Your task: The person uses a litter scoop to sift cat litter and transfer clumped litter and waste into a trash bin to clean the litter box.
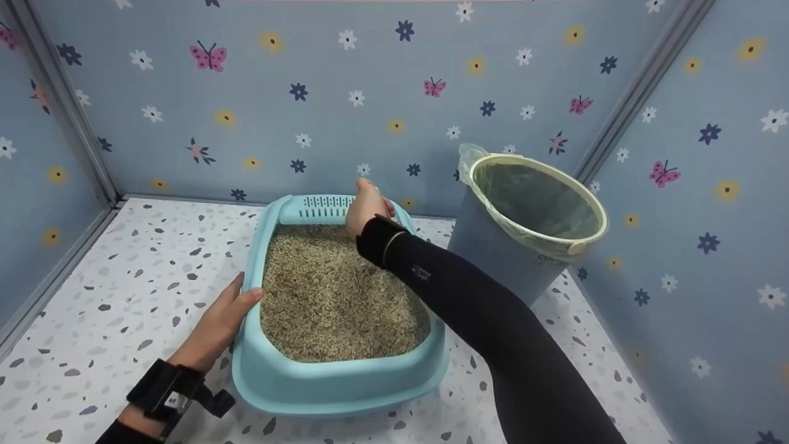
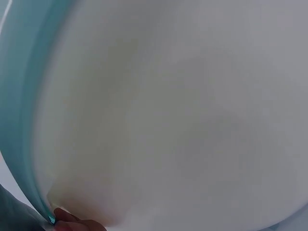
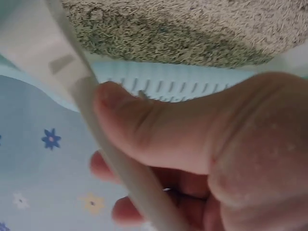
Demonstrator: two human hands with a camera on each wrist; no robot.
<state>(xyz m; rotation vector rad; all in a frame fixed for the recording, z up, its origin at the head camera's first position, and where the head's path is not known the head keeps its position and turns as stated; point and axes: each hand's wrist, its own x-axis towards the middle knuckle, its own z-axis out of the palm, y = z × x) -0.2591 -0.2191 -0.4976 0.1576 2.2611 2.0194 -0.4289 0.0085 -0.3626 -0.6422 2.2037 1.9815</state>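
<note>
Litter tray [image 1: 339, 388] is sitting between my two hands, its front lip lying nearer me than either. At its left side, my left hand [image 1: 228, 311] is gripping the wall, thumb over the rim and fingers going down outside it. Right of that thumb, pellets [image 1: 327, 302] are filling the tray, so I'm expecting a heavy bottom under a stiff, smooth plastic shell; I'd be taking hold of both side walls and keeping it level, since loose grains would be spilling with any tilt. Farther out, near the slotted back end [image 1: 320, 211], my right hand [image 1: 370, 213] is holding a pale handled tool [image 3: 79, 91], thumb on one side and fingers curling behind. I'm judging that tool light, stiff and rather slick, best held along its narrow shaft. Right of this hand, a lined bin [image 1: 481, 222] is standing near, and beyond both hands a flowered wall panel [image 1: 345, 142] is rising.
</note>
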